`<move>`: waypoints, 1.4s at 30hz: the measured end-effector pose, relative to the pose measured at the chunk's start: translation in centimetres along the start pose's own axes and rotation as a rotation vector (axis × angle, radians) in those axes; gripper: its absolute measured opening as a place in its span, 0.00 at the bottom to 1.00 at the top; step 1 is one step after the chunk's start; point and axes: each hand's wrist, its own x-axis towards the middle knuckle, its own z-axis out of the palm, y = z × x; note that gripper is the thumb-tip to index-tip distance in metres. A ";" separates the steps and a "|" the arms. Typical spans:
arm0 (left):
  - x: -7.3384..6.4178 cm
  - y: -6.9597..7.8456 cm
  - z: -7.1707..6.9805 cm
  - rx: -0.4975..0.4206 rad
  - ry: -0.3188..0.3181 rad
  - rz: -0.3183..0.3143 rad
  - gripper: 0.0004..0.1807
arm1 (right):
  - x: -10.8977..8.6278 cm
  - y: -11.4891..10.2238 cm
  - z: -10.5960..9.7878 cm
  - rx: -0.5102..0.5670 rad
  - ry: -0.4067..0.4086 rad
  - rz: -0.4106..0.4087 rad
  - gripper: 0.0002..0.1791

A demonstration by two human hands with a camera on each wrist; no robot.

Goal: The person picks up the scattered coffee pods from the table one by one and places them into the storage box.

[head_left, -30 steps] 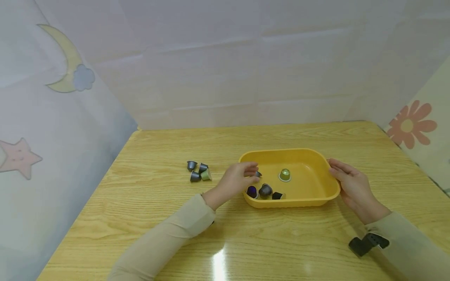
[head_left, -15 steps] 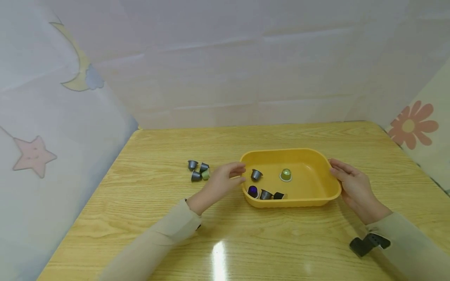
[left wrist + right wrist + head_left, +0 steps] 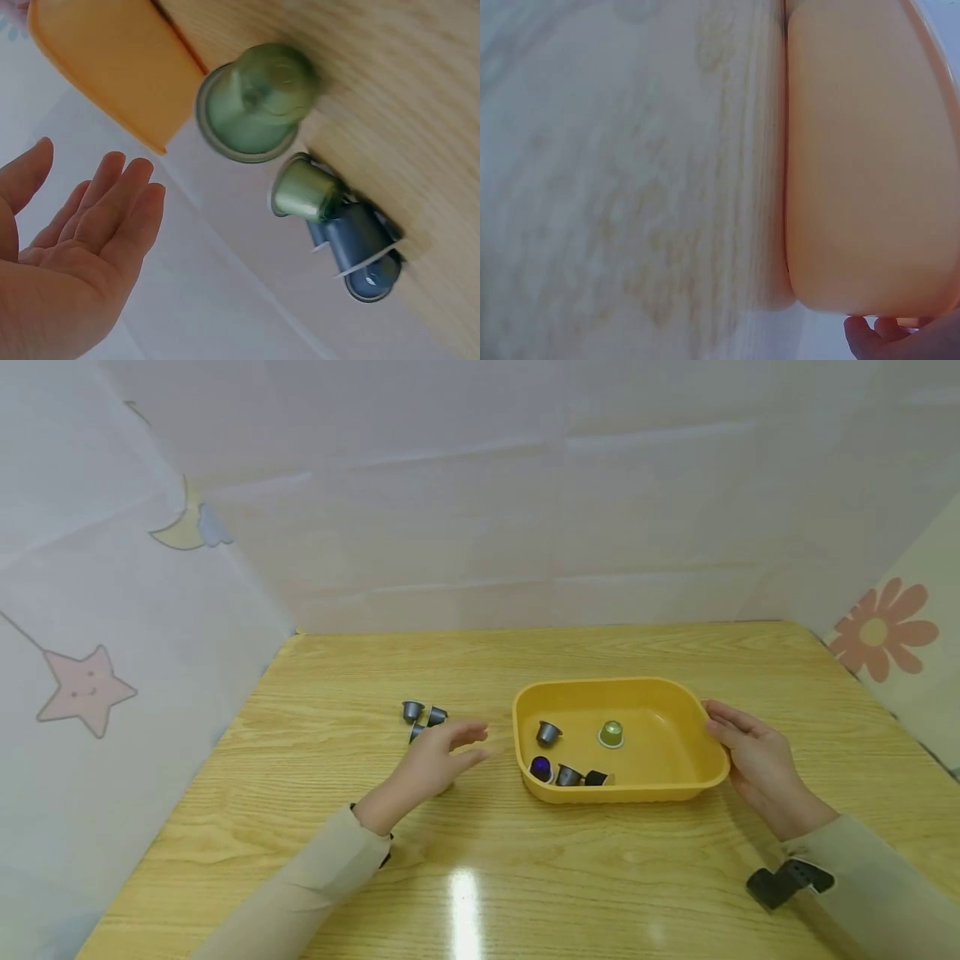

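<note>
My left hand is over the coffee capsules to the left of the yellow tray, fingers loosely extended and holding nothing. In the left wrist view the fingers are apart from a near green capsule, a second green capsule and dark grey capsules. Part of this group is hidden behind the hand in the head view; two grey capsules show beyond it. My right hand touches the tray's right end from outside, its fingertips against the wall.
Inside the tray are a grey capsule, a green capsule, a purple capsule and darker ones along the front wall. A pale printed backdrop surrounds the wooden table at the back and sides.
My left hand has drawn back leftward from the tray's left end to over the loose capsules, uncovering a grey capsule in the tray. The right hand has stayed at the tray's right end.
</note>
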 end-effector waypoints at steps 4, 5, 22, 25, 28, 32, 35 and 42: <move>-0.6 -0.7 -0.3 0.046 -0.013 -0.006 0.24 | 0.0 0.0 0.0 0.000 -0.001 -0.001 0.14; -0.8 -0.8 -0.4 0.054 -0.016 -0.007 0.25 | 0.0 0.0 0.0 0.000 0.000 0.000 0.14; -2.1 -3.2 -1.1 0.070 -0.124 -0.077 0.30 | -0.1 -0.1 -0.1 -0.032 -0.004 0.023 0.15; -2.2 -3.6 -1.3 0.058 -0.140 -0.069 0.30 | -0.1 -0.1 0.0 -0.041 0.007 0.027 0.15; -2.2 -4.0 -1.4 0.041 -0.157 -0.069 0.30 | -0.2 -0.1 -0.1 -0.042 0.009 0.020 0.14; -2.1 -4.3 -1.5 0.044 -0.171 -0.074 0.30 | -0.2 -0.1 -0.1 -0.032 0.005 0.012 0.13; -2.0 -4.5 -1.5 0.070 -0.173 -0.084 0.30 | -0.1 -0.1 -0.1 -0.027 0.003 0.013 0.14; -1.5 -4.6 -1.4 0.172 -0.171 -0.098 0.27 | -0.1 -0.1 0.0 -0.015 0.008 0.018 0.15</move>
